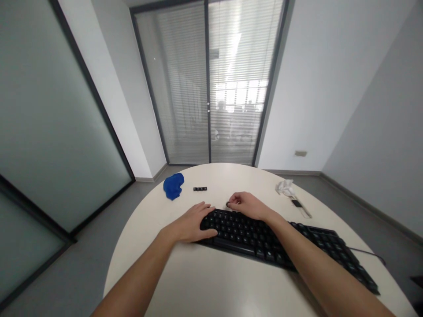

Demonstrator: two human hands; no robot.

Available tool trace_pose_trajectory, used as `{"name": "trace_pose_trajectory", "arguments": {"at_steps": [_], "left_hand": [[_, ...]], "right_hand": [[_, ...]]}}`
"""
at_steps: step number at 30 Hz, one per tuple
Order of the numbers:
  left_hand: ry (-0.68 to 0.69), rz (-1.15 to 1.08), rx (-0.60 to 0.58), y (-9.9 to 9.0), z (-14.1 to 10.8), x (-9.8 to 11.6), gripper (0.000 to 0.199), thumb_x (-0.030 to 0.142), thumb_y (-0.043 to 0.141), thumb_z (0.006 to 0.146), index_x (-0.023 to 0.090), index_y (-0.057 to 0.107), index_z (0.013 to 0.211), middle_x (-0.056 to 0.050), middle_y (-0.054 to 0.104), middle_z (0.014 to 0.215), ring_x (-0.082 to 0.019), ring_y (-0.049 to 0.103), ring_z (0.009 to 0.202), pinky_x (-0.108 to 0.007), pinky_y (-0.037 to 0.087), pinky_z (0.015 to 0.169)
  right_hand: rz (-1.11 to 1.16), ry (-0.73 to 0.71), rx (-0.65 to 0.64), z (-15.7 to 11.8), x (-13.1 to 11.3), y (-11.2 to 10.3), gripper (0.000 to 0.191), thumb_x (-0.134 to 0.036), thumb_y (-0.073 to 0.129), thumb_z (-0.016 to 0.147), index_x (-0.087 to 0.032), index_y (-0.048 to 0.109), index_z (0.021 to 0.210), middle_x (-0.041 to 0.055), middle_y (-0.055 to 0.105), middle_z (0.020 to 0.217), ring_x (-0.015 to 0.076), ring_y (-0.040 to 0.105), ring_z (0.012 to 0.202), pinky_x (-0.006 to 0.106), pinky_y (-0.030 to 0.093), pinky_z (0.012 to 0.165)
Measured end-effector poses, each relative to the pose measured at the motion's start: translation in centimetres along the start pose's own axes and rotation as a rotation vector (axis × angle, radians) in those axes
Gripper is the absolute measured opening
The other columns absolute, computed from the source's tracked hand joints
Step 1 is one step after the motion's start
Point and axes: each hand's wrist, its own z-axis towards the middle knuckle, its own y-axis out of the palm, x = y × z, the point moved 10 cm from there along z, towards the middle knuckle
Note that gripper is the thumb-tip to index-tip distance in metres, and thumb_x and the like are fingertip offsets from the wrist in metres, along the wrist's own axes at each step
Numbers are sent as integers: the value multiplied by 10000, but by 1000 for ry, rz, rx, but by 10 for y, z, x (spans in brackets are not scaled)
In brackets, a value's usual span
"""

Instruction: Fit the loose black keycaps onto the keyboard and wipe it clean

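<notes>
A black keyboard (238,233) lies at a slant across the white table. My left hand (194,223) rests on its left end, fingers apart, the thumb along the lower keys and the fingertips at the top edge. Just beyond the keyboard's top edge, my right hand (246,204) pinches a small black keycap (228,204) between thumb and fingers. The right forearm crosses over the keyboard and hides some keys. A short row of several black keycaps (200,189) sits on the table beyond my hands.
A crumpled blue cloth or bag (173,186) lies at the table's far left. At the far right are white crumpled tissue (285,188) and a thin light tool with a black part (302,207). A cable (366,252) runs off the keyboard's right. The round table (221,169) faces glass doors.
</notes>
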Motion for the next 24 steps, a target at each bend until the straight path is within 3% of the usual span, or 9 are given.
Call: {"name": "trace_pose_trajectory", "arguments": {"at_steps": [2,4,13,24], "left_hand": [[29,13,70,-4,2,7,666,573,536,940,202,432,1483,-112,415,1554,-314,300,1475,-498,231,1229],[63,24,115,-4,3,13,621,538,541,950,200,451,1464,-109,451,1528,-300,349,1446,-483,257,1222],[122,71,182,2,4,15,608,497,610,911,201,497,1430,-111,491,1481,-282,422,1381,-455,331,1188],[110,75,176,3,5,16,616,502,605,912,196,497,1435,-109,485,1490,-289,412,1390,-469,332,1189]], "right_hand": [[83,-12,22,-9,0,5,230,-362,625,842,-156,708,902,47,744,847,185,680,789,280,511,747],[113,-16,55,-14,1,8,225,-352,621,837,-153,710,894,49,741,848,185,677,797,287,511,768],[93,-33,73,-18,1,13,192,-322,629,811,-164,714,881,44,741,847,187,670,793,290,492,756],[29,-9,118,-18,-1,12,191,-341,661,797,-179,741,862,43,744,847,190,661,785,297,485,742]]}}
